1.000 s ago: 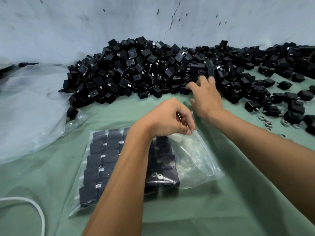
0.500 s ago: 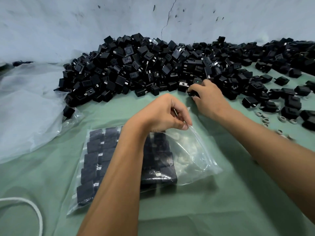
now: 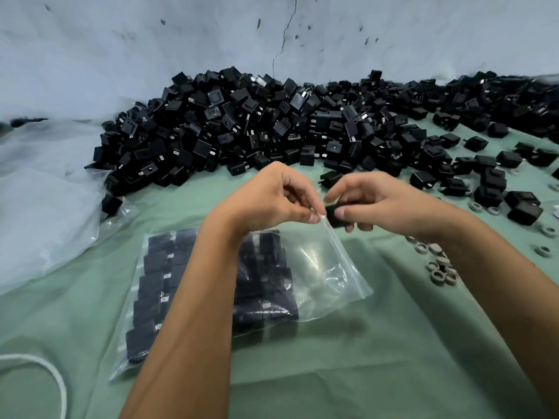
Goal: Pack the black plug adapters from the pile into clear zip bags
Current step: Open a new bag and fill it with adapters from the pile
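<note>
A big pile of black plug adapters (image 3: 272, 125) lies along the wall, spreading to the right. A clear zip bag (image 3: 326, 273) lies on the green cloth in front of me, with several adapters in neat rows in its left part, partly hidden by my left forearm. My left hand (image 3: 269, 198) pinches the bag's upper edge at its opening and lifts it. My right hand (image 3: 381, 204) holds one black adapter (image 3: 334, 216) right at that opening, touching the bag's edge.
Crumpled clear plastic sheeting (image 3: 45, 201) covers the left side. Small grey rings (image 3: 438, 267) lie scattered on the cloth at the right, among loose adapters (image 3: 520, 204). A white cord (image 3: 57, 382) curves at the bottom left. The wall (image 3: 121, 49) closes off the back.
My right hand left the pile's edge and came back toward me with one adapter, stopping at the bag's opening. My left hand kept its pinch on the bag's edge.
</note>
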The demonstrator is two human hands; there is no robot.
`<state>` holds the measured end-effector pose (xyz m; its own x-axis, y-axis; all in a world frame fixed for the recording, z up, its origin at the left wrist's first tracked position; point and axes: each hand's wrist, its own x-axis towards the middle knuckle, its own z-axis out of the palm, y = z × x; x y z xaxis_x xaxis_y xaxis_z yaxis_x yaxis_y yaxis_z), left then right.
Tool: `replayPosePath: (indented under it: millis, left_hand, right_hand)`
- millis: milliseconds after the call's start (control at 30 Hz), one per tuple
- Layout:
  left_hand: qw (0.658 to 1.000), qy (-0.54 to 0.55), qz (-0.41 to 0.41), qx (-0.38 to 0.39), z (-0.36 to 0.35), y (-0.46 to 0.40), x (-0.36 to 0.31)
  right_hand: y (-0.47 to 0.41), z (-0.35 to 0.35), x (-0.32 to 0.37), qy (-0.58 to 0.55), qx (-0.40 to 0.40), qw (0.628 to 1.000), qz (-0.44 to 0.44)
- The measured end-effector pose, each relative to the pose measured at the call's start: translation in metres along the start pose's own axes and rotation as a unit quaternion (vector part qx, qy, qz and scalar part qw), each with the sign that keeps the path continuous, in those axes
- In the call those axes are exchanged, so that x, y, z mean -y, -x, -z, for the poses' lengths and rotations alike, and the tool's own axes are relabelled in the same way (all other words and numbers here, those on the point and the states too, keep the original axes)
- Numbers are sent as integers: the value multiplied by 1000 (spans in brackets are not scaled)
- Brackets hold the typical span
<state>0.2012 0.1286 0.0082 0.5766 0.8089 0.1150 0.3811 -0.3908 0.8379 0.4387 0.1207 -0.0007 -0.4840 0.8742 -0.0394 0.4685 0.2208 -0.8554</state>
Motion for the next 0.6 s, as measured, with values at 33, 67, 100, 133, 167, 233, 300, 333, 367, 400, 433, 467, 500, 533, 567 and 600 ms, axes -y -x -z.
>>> replayPosePath:
  millis: [33,67,100,133,167,233,300,333,367,400,433,467,500,533,567,600]
  left_hand:
    - [1000,8,-9,-1,0,0,-1]
    - [1000,11,-16,-1,1,1,-2]
    - [1000,12,-20,-1,1,0,-2]
    - [1000,12,-23,0,2,0,-1]
    - [1000,11,-23,1,3,0,-1]
    - [1000,7,-25,4,3,-1,0]
    - [1000,-1,-26,3,2,-1,0]
    - [1000,-7,-27,0,2,-2,1]
    - [1000,-10,-29,-2,2,-2,1]
    - [999,-11,-31,-4,2,-3,1]
    - [999,-10,-32,-5,3,-3,1]
    - [999,-8,-33,-7,3,-3,1]
    - [999,-6,-34,-9,3,-3,0]
    - [999,-5,-33,-12,3,-3,0]
    - [999,-3,-32,-14,2,-3,0]
    - [999,-2,-32,-15,1,-4,1]
  right_hand:
    - [3,-4,4,12,49,999,0]
    - [3,-11,5,22,80,997,0]
    - [2,-17,6,20,79,997,4]
    - [-1,-24,6,20,55,998,11]
    - [-5,-31,4,34,21,999,23]
    - [-11,-45,0,92,-40,993,66]
    - [-14,-59,-5,128,-87,981,118]
    - [-14,-63,-9,130,-109,976,137]
    - [-15,-66,-13,128,-127,973,145]
    - [-14,-67,-15,121,-136,972,147]
    - [-13,-67,-18,105,-131,976,137]
    - [-12,-67,-19,91,-119,980,128]
    - [-11,-65,-19,72,-104,983,130]
    - [-11,-64,-20,68,-102,982,141]
    - [-11,-64,-21,52,-108,982,147]
    - [-12,-65,-23,68,-129,976,164]
